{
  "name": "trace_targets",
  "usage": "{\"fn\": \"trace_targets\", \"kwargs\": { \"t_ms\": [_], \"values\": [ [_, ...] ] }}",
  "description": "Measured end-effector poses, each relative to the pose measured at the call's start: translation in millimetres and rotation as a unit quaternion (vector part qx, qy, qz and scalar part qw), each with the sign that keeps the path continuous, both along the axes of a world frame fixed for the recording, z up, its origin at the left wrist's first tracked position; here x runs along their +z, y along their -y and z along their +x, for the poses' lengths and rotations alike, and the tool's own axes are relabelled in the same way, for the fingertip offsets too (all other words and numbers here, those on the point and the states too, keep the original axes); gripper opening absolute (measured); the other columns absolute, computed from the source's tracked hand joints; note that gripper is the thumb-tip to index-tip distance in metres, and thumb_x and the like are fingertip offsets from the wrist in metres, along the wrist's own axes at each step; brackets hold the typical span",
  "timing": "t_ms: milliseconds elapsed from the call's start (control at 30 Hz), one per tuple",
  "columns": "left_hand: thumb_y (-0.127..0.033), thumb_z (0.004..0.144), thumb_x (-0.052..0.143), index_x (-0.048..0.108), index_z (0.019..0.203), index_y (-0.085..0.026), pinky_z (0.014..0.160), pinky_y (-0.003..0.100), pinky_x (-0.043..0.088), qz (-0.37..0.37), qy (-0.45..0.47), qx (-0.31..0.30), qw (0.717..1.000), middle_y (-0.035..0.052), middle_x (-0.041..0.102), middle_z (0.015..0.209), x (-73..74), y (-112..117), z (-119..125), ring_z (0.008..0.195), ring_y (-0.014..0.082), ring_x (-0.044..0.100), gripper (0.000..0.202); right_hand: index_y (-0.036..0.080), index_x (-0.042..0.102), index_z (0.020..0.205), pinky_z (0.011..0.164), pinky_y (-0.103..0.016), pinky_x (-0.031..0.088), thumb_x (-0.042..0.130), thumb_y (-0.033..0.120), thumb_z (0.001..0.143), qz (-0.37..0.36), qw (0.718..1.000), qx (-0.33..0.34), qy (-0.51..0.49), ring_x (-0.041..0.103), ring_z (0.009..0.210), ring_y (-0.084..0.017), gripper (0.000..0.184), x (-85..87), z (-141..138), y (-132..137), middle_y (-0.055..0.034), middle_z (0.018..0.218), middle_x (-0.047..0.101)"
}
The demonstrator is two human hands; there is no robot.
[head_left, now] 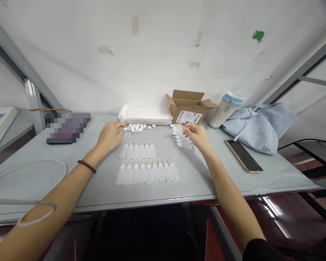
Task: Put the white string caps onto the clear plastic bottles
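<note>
My left hand (110, 135) reaches toward a cluster of small white caps (138, 127) on the grey table (70, 174), its fingertips pinched at the cluster's left end. My right hand (196, 136) is closed on a small white squeeze bottle (178, 128) lifted from a loose pile of the same bottles (180, 141). Two neat rows of white bottles lie between my arms: a short row (138, 150) and a longer row (146, 172) nearer me.
An open cardboard box (189, 107) and a stack of white trays (146, 115) stand at the back. A tumbler with a blue lid (225, 109), a pale blue bag (256, 127) and a phone (243, 155) lie right. A dark blurred object (66, 127) and a white cable (29, 166) lie left.
</note>
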State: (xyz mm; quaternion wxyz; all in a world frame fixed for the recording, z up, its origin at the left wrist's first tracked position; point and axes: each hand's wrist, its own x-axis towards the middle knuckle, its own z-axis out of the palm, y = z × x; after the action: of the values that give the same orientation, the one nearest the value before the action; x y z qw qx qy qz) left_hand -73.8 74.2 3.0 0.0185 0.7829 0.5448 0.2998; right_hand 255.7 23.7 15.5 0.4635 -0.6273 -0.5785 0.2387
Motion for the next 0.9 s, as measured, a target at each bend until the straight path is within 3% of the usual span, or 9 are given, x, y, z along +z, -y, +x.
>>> {"fn": "trace_targets", "kwargs": {
  "t_ms": [167, 333, 467, 633, 900],
  "values": [
    [-0.022, 0.08, 0.041, 0.067, 0.101, -0.012, 0.094, 0.043, 0.042, -0.013, -0.045, -0.013, 0.999, 0.0151, 0.066, 0.109, -14.1, -12, -9, 0.104, 0.0315, 0.056, 0.035, 0.012, 0.066, 0.087, 0.057, -0.028, 0.039, 0.054, 0.034, 0.076, -0.013, 0.996, -0.019, 0.083, 0.052, 0.056, -0.014, 0.027, -3.6, 8, -2, -0.0039, 0.064, 0.064],
    [-0.024, 0.084, 0.038, 0.067, 0.106, -0.016, 0.096, 0.043, 0.041, -0.015, -0.054, -0.055, 0.997, 0.0114, 0.064, 0.117, -24.3, -16, -9, 0.108, 0.0297, 0.055, 0.038, 0.012, 0.068, 0.086, 0.059, -0.028, 0.039, 0.055, 0.033, 0.076, -0.005, 0.989, -0.014, 0.145, 0.049, 0.056, -0.015, 0.026, -5.5, 8, -2, -0.0009, 0.06, 0.057],
    [-0.023, 0.085, 0.038, 0.069, 0.106, -0.018, 0.096, 0.041, 0.042, -0.012, -0.067, -0.076, 0.995, 0.0092, 0.065, 0.117, -29.2, -20, -9, 0.11, 0.0285, 0.055, 0.038, 0.013, 0.068, 0.088, 0.063, -0.029, 0.042, 0.059, 0.027, 0.073, -0.018, 0.983, -0.025, 0.179, 0.054, 0.064, -0.017, 0.022, -5.0, 6, -2, -0.0028, 0.068, 0.061],
    [-0.02, 0.082, 0.038, 0.071, 0.102, -0.014, 0.092, 0.04, 0.045, -0.015, -0.09, -0.059, 0.994, 0.0101, 0.067, 0.114, -28.5, -20, -8, 0.104, 0.0291, 0.058, 0.039, 0.014, 0.068, 0.091, 0.071, -0.031, 0.046, 0.059, 0.017, 0.073, -0.035, 0.98, -0.036, 0.192, 0.058, 0.074, -0.018, 0.02, -7.2, 7, -4, -0.007, 0.087, 0.068],
    [-0.018, 0.081, 0.038, 0.071, 0.101, -0.01, 0.089, 0.038, 0.046, -0.039, -0.096, -0.037, 0.994, 0.0135, 0.069, 0.106, -20.1, -17, -6, 0.099, 0.0288, 0.062, 0.04, 0.014, 0.067, 0.093, 0.077, -0.035, 0.046, 0.058, 0.01, 0.072, -0.015, 0.976, -0.043, 0.215, 0.059, 0.078, -0.019, 0.023, -16.1, 9, -8, -0.0104, 0.1, 0.069]
  ]
}}
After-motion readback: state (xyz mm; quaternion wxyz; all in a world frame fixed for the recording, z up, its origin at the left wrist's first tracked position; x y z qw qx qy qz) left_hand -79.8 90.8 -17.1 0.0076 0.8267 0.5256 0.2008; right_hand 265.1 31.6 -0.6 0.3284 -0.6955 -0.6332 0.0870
